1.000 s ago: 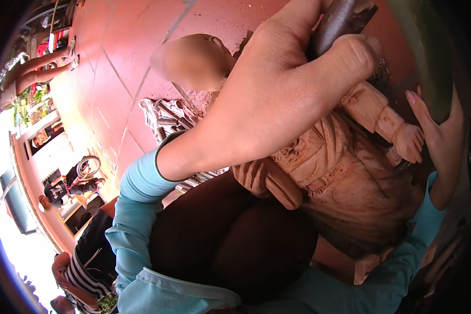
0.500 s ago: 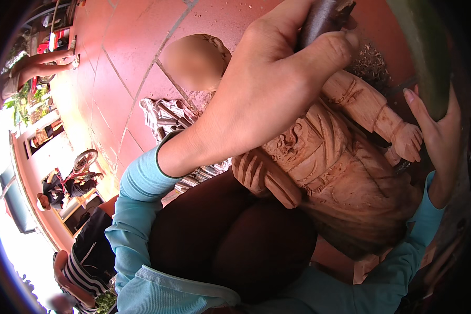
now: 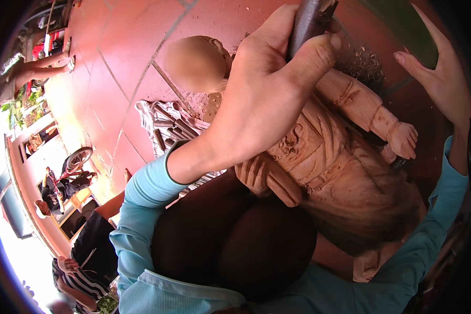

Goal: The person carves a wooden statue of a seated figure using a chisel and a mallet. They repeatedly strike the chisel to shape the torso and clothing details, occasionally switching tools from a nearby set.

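One red tiled floor (image 3: 133,63) under everything; its right side drops into black fisheye rim. Carved wooden figure (image 3: 329,152) lies slantwise on it, front up, just beside the person's dark-clad legs (image 3: 230,230). Can't tell if figure and legs touch. Figure's head is blurred out; neck and near shoulder are hidden behind the left hand (image 3: 267,94); lower end runs into shadow, hard to read.

Striped cloth (image 3: 145,107) on the floor beyond the left forearm, partly covered by it. It carries a row of rod-like tools (image 3: 182,128); tips and types not readable.

Green object (image 3: 403,26), long and blurred, cut off at the top edge; kind unclear. Right hand (image 3: 445,83) grips it in the fork between thumb and forefinger, other fingers out of sight. Right forearm bends up from the lower edge, well apart from the left.

Left hand is wrapped round a dark rod (image 3: 311,23), thumb across it, forearm slanting up over the figure's chest. Rod's lower part is buried in the grip.
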Demonstrator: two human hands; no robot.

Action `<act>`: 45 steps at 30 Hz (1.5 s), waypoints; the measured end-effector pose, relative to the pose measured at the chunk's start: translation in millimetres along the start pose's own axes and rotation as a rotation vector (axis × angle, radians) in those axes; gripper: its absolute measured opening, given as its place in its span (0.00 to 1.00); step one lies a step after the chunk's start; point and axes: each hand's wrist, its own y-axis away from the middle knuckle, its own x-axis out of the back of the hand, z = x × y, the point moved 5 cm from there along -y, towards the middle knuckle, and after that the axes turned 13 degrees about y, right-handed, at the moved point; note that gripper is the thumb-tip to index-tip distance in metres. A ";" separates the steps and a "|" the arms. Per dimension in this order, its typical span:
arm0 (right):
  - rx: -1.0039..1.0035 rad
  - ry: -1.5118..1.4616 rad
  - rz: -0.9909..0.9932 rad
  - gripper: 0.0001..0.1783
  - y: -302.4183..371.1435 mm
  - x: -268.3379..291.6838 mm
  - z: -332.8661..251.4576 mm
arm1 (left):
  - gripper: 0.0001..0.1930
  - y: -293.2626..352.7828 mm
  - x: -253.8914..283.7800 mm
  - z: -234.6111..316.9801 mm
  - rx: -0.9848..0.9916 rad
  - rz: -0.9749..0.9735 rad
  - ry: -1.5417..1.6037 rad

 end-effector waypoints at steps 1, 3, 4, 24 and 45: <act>-0.111 0.024 -0.032 0.36 1.3 2.7 7.5 | 0.11 0.8 -0.2 1.0 0.005 0.007 0.002; -0.137 0.042 -0.101 0.36 3.0 2.3 15.5 | 0.11 1.3 -1.2 2.6 0.016 0.024 0.006; -0.149 0.052 -0.136 0.37 4.3 2.9 20.0 | 0.11 1.3 -2.5 3.6 0.020 0.027 0.004; -0.126 -0.041 0.002 0.36 120.3 13.0 90.9 | 0.23 1.0 -82.1 -4.5 0.027 -0.033 0.145; -0.171 -0.052 -0.024 0.35 124.0 15.9 112.9 | 0.22 1.9 -96.9 -28.5 0.202 -0.080 -0.091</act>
